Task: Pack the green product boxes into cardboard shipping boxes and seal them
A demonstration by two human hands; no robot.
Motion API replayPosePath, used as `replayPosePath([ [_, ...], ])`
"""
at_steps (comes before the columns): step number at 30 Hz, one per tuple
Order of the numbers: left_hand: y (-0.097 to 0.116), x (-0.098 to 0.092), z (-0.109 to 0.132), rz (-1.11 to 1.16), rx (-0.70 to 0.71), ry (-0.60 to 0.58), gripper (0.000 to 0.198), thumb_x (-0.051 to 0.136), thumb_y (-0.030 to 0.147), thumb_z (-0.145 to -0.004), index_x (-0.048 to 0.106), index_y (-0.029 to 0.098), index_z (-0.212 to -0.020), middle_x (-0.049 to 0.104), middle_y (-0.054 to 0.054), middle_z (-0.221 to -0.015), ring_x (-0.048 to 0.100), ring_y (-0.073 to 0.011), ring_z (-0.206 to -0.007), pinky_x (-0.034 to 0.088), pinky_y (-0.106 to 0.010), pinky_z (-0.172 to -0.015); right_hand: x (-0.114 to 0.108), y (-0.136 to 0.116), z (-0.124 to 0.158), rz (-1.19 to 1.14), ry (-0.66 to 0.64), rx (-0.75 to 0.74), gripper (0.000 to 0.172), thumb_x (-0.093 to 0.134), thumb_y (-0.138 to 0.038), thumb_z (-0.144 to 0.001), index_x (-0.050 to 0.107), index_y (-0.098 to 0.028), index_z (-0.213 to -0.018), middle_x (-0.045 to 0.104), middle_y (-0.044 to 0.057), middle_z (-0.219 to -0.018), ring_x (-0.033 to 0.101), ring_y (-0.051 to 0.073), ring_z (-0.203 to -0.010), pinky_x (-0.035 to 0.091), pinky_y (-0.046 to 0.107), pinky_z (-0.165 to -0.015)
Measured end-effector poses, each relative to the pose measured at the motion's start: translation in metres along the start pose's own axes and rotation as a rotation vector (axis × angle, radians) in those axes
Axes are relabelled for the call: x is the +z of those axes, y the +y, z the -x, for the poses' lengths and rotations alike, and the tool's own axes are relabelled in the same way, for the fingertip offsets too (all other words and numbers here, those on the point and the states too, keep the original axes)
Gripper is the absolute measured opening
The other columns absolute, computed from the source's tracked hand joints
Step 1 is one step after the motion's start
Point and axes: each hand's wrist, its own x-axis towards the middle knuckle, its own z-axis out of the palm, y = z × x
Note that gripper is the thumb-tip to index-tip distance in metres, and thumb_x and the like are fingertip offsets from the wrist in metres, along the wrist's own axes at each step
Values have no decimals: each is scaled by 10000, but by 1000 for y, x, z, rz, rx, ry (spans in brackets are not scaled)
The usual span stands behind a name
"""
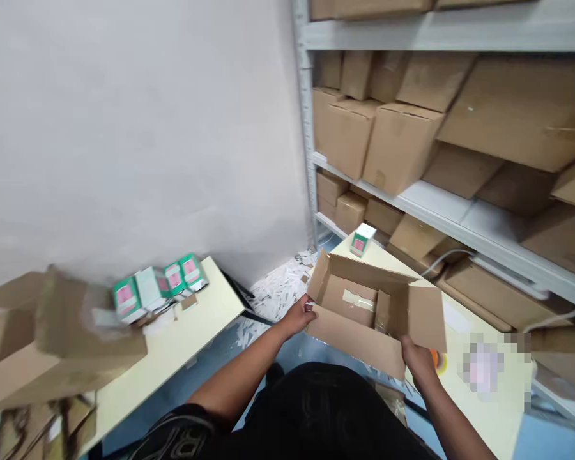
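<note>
An open cardboard box [354, 335] is held between my two hands, its flaps spread and its inside facing me. My left hand [297, 317] grips the near left corner, thumb over the edge. On the near right side, my right hand [416, 358] is closed on the box wall. Inside lie a strip of clear tape [358, 299] and a smaller piece of brown cardboard [382, 311]. Just beyond the box, a small green and white carton [363, 239] stands on the right table [498, 421]. Beside my right hand, an orange and yellow tape roll [439, 361] shows partly.
On the left table [211, 319] stand several green and white cartons [175, 279] and a large open cardboard box [76, 364]. Metal shelving [393, 201] full of brown boxes rises at the right. White paper scraps [273, 294] litter the floor between the tables.
</note>
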Motion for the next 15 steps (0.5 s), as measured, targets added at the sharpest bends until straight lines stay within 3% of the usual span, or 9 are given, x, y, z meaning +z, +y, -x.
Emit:
replayPosePath([
  [3, -6, -14, 34, -98, 2, 239, 427, 654, 300, -805, 594, 177, -1209, 690, -77, -1155, 658, -237, -1022, 532, -357, -903, 5, -25, 18, 153, -11, -196, 595, 504, -522, -791, 743, -63, -1083, 698, 269, -1288, 565, 391, -1339, 437, 419, -1084],
  [6, -12, -40, 77, -155, 117, 427, 469, 625, 353, -879, 589, 172, -1311, 650, -120, -1285, 605, -284, -1184, 483, -401, -1024, 29, -51, 38, 264, -64, -368, 640, 442, -527, -813, 732, -55, -1133, 665, 282, -1338, 521, 392, -1388, 425, 427, -1095],
  [10, -26, -91, 143, -128, 213, 596, 489, 576, 379, -939, 570, 182, -1386, 589, -133, -1404, 519, -296, -1336, 395, -411, -1138, 84, -90, 75, 434, -187, -406, 646, 387, -528, -827, 762, -50, -1048, 704, 313, -1237, 593, 420, -1297, 483, 409, -980],
  [15, -52, -172, 242, -68, 267, 666, 438, 583, 330, -922, 613, 202, -1340, 604, -113, -1392, 532, -288, -1313, 393, -423, -1140, 162, -141, 141, 559, -205, -502, 734, 374, -569, -817, 754, -10, -1103, 701, 331, -1227, 615, 445, -1258, 506, 417, -915],
])
